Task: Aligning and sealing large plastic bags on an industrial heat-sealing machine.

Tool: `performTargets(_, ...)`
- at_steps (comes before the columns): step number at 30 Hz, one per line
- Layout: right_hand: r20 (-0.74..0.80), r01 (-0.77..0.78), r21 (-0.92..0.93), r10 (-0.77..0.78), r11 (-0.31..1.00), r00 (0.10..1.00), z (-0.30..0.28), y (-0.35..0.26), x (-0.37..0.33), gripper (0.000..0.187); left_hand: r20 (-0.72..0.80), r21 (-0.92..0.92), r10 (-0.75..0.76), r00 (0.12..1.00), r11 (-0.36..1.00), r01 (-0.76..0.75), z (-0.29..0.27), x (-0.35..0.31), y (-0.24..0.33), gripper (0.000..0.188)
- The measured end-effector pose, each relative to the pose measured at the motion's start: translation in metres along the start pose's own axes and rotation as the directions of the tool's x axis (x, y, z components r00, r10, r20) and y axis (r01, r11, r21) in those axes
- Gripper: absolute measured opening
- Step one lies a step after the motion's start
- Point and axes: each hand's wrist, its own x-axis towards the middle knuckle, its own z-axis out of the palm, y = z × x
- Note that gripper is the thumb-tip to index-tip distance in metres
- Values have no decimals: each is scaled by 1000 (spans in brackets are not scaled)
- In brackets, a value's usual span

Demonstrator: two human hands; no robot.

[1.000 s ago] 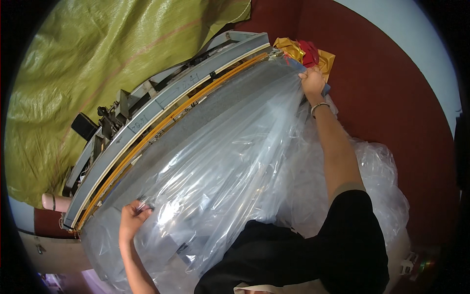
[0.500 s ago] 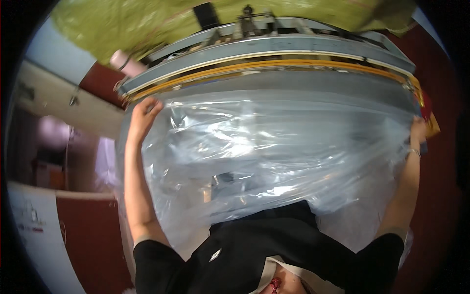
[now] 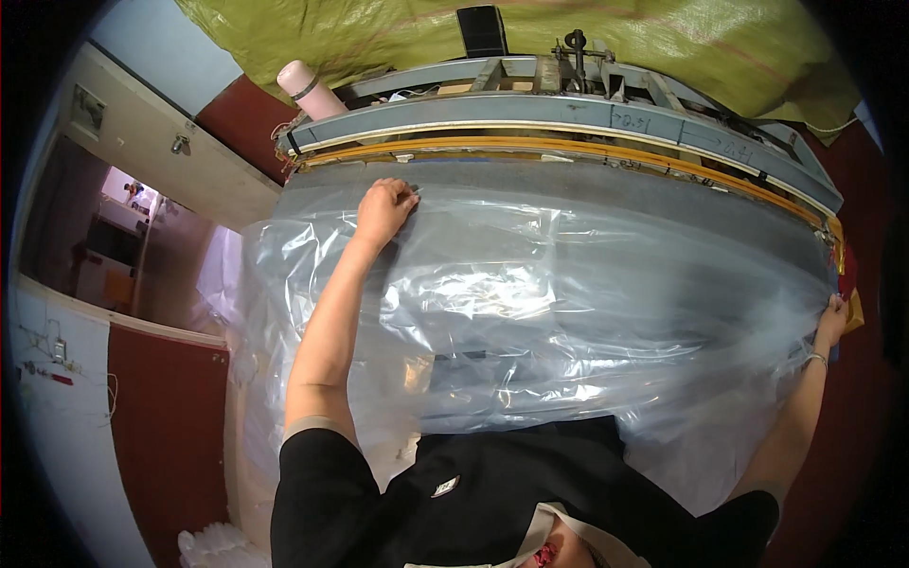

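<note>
A wide, clear plastic sheet [image 3: 606,275] lies wrinkled and shiny over the grey bench top [image 3: 530,180] in front of me. My left hand [image 3: 383,213] is at the sheet's far edge, left of the middle, its thumb and fingers pinched together. What those fingers hold, if anything, is hidden. At the far right, my right hand [image 3: 832,320] grips the sheet's right end, where the plastic gathers into folds running toward it. The near part of the sheet hangs down by my black shirt [image 3: 530,473].
A long grey metal frame [image 3: 559,109] with an orange strip [image 3: 568,156] runs behind the bench top. A pink bottle [image 3: 311,90] stands at its left end. Yellow-green sheeting [image 3: 379,33] covers the back. An opening [image 3: 114,246] is on the left, a white bundle [image 3: 222,547] below.
My left hand has moved right along the far edge, away from the sheet's left corner. My right hand stays at the right end. The view has shifted, showing more of the left side.
</note>
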Motion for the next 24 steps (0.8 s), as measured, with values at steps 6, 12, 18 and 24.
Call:
performTargets(6,36,-138,593,144,794,989,-24,21,5,40,277,-665,-294,915,629,404,11,2,-15,27)
performTargets(12,3,-67,782,103,620,995,-93,17,-13,32,171,-251,-256,951,922,294,10,2,-10,26)
performTargets(18,123,-188,665,142,723,982,-86,37,8,29,19,-42,-194,981,980,195,-10,8,7,10)
performTargets(24,-286,263,368,-160,892,945,-38,-66,22,28,-246,-929,-663,707,369,22,-24,29,-25,14)
